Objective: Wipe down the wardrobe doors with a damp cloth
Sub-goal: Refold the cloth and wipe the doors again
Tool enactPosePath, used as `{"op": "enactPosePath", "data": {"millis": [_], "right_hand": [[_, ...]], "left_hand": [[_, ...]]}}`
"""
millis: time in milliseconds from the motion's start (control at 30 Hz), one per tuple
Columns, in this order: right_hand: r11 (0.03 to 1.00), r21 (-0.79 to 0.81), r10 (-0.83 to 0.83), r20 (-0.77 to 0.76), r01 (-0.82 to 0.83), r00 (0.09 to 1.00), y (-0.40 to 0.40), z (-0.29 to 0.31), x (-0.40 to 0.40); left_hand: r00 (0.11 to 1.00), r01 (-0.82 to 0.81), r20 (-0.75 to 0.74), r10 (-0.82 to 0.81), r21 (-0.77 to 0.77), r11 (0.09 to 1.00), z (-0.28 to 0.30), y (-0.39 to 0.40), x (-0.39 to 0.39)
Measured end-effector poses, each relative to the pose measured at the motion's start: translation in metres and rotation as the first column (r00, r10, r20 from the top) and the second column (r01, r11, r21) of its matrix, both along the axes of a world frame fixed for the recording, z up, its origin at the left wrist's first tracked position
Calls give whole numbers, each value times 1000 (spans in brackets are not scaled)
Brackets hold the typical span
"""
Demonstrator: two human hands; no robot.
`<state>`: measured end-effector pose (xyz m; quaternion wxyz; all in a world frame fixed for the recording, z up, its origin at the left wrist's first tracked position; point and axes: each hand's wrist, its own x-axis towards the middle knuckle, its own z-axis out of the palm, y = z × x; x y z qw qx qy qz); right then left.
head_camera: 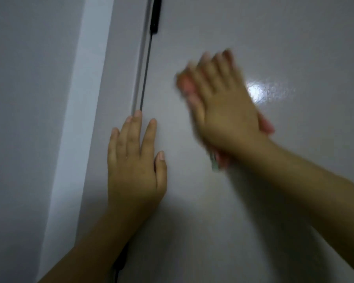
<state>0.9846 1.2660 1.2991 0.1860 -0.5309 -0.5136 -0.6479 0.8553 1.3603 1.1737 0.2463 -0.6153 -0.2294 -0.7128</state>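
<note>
Right hand [223, 111] flat, fingers straight, pressing pink cloth [184, 84] on wardrobe door [253, 37], motion-blurred. Left hand [134, 160] flat, fingers spread, bracing by the door gap [145, 68]. Risk: cloth only pinned, could slip out; a push may shift the door.

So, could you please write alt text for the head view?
A blurred right hand presses a pink cloth flat against a glossy grey wardrobe door. The left hand rests flat beside the door's edge.

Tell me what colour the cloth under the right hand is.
Pink, with a greenish edge near the wrist; the cloth is blurred under the right hand in the head view.
</note>
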Motion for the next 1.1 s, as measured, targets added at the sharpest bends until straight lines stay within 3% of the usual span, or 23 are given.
{"op": "enactPosePath", "data": {"millis": [100,167,267,400,467,600,667,800,900,1033,1100], "right_hand": [[952,-297,9,255,69,967,-20,-78,11],[922,-373,19,320,107,947,-39,-80,29],[970,-235,0,246,60,969,-37,-35,32],[999,40,-2,-36,4,999,4,5,-4],[1000,-1,20,-1,-20,1000,15,-17,-18],[940,-335,32,269,62,963,-7,-98,-3],[910,-398,31,335,112,942,-30,-100,18],[980,-180,-51,186,85,981,-50,-53,40],[996,-60,-62,68,67,996,-40,-59,27],[924,-371,20,295,95,955,-32,-124,23],[873,-468,51,364,136,930,-40,-121,29]], "left_hand": [[999,40,-27,-40,2,999,-6,2,-3],[998,59,-23,-59,-10,998,-14,4,-5],[998,58,-9,-59,-51,997,-22,3,-5],[997,81,26,-79,-73,994,-23,4,-4],[995,95,30,-93,-78,992,-23,4,-3],[993,120,18,-119,-66,991,-25,6,-6],[993,117,13,-117,-57,992,-25,5,-7],[999,27,-27,-28,-42,999,-24,3,-6],[999,4,-50,-6,-44,999,-24,4,-5],[999,-6,-45,5,-37,999,-24,5,-8],[999,-10,-54,9,-31,999,-24,6,-8]]}}
